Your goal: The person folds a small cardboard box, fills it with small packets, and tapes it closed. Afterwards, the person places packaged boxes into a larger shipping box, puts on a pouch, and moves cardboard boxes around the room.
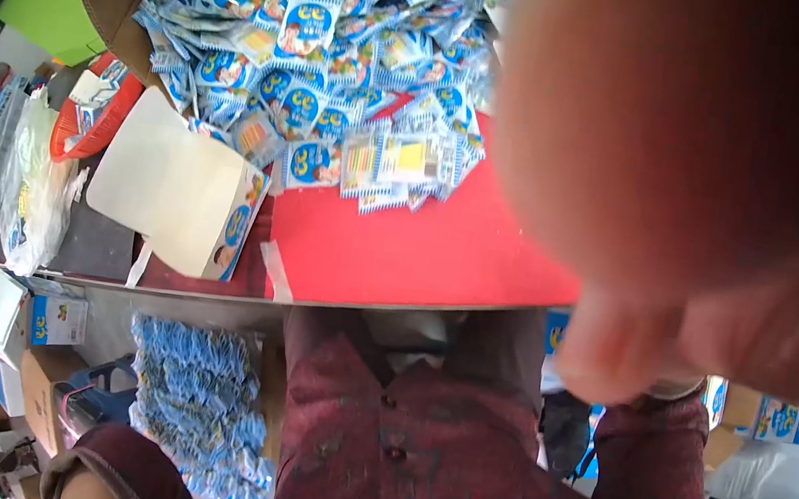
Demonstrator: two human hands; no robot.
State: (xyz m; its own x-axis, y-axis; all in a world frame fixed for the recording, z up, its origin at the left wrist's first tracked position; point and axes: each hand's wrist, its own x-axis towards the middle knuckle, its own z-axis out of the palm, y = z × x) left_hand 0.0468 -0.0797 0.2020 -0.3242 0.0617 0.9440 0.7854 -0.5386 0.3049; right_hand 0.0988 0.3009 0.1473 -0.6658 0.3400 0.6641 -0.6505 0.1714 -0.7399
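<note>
Right hand: big and badly blurred, the right hand looms close to our view, with the maroon right sleeve just below it; which way its palm faces, we cannot say.
Grip: the blur beats us here, and we cannot tell whether it is clenched, released or grasping anything.
Left hand: out of our sight, so we cannot tell its state; the left sleeve shows low, well to the left of the right hand.
Packets: there they are, a great heap of blue-and-white packets to the left of the right hand, spread over the far part of the red surface.
Pointing: we see them lying every which way; one printed packet in the heap has its long axis running away from us, logo toward the far end.
Edges: left of the right hand we follow the surface's near rim, with pale tape at it.
Room: between heap and rim we get a stretch of plain red, bounded farther left by an open white box, its printed side turned toward the right hand.
</note>
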